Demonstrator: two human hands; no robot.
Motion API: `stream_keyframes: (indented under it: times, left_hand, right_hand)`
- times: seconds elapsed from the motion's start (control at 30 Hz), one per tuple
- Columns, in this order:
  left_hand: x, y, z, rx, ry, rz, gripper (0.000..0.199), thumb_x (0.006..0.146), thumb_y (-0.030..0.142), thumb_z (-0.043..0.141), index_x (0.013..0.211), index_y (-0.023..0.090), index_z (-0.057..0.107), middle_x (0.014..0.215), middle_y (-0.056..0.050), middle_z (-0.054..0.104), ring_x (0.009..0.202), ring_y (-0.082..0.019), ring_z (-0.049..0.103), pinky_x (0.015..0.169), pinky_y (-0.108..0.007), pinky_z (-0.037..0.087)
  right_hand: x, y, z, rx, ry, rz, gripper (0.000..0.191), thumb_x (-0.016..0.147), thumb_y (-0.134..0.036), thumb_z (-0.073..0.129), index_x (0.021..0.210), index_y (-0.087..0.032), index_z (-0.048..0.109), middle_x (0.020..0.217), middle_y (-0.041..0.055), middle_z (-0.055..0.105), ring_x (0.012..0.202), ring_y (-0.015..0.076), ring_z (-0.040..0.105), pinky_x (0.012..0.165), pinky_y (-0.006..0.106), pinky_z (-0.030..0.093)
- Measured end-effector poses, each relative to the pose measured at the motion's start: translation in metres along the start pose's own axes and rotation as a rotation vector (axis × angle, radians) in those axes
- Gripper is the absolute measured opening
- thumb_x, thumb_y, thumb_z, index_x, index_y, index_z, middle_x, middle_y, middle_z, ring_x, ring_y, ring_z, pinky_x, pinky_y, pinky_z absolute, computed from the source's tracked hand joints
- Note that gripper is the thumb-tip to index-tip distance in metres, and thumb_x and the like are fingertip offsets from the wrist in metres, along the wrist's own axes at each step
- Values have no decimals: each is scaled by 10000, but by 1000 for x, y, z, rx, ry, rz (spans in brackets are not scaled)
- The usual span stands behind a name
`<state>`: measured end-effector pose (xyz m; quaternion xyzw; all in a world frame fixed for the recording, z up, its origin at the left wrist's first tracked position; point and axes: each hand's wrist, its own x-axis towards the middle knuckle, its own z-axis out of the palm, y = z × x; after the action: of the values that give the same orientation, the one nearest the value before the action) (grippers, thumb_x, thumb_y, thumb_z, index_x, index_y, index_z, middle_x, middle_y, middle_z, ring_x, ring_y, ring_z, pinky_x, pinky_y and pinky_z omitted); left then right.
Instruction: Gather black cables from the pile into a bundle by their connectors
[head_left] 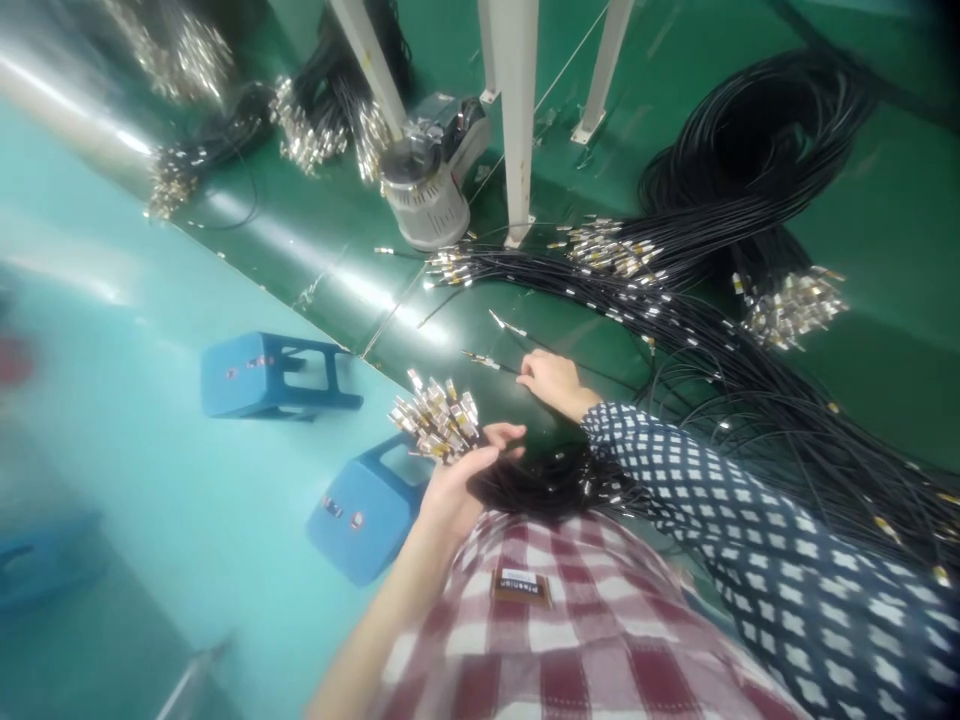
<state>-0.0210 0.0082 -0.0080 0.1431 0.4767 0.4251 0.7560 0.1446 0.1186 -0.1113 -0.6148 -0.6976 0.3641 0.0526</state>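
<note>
Head view: black cables point(525, 266) on green surface point(630, 90), blue stools point(236, 380) alongside.

a white-and-grey machine point(426, 208) sits near white posts point(517, 120) on the green surface point(675, 90), while two blue stools point(236, 378) stand on the turquoise floor point(150, 320), with a blurred red shape point(13, 360) far left.

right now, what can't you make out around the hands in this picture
In the head view:
- Whether the right hand pinches the thin cable: hidden by its curled fingers.
- How many connectors the left hand holds: they overlap.
- Printing on the upper blue stool: small, blurred.
- Red shape: blurred, cut by left edge.
</note>
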Motion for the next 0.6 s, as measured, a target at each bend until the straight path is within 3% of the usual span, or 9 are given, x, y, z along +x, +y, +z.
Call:
stream_keyframes:
  times: [0.07,0.17,0.3,0.4,0.5,0.6]
  left_hand:
    - [-2,-1,0,-27,-25,-29,70,738,215,703,746,148,685,791,-58,669,869,-219,641,932,-398,466]
    - [0,-3,3,-59,2,-29,108,761,237,687,711,151,646,608,4,553,644,-147,574,861,-364,470]
    - [3,-3,10,-68,92,8,124,729,231,723,781,152,644,575,28,500,593,-127,529,710,-303,447]
    - [2,-3,15,-71,138,17,221,720,228,747,909,142,672,581,25,515,607,-131,535,675,-289,431]
    - [0,-2,19,-54,128,21,280,729,224,749,984,132,683,597,22,526,616,-128,540,663,-277,425]
    - [-2,-1,23,-20,107,32,257,732,244,751,950,121,693,599,13,537,622,-132,548,665,-278,430]
  right_hand:
    - [-7,-1,-3,38,29,-3,137,879,-301,636,838,-181,687,996,77,698,891,197,626,762,298,430]
    - [-34,-1,-24,128,36,-38,217,910,-387,590,910,-193,685,923,40,721,802,158,629,727,272,447]
    - [-86,2,-52,525,-183,-58,343,877,-484,596,861,-155,692,710,23,708,549,106,549,533,229,409]
    - [-120,9,-62,768,-253,-22,374,812,-515,659,782,-144,690,665,31,688,570,117,563,565,245,440]
    - [-143,14,-63,779,-218,-25,346,804,-492,678,748,-151,694,685,43,689,639,146,602,640,280,483]
    - [-154,15,-60,676,-124,-53,302,808,-459,683,755,-162,709,711,52,695,626,151,589,609,284,471]
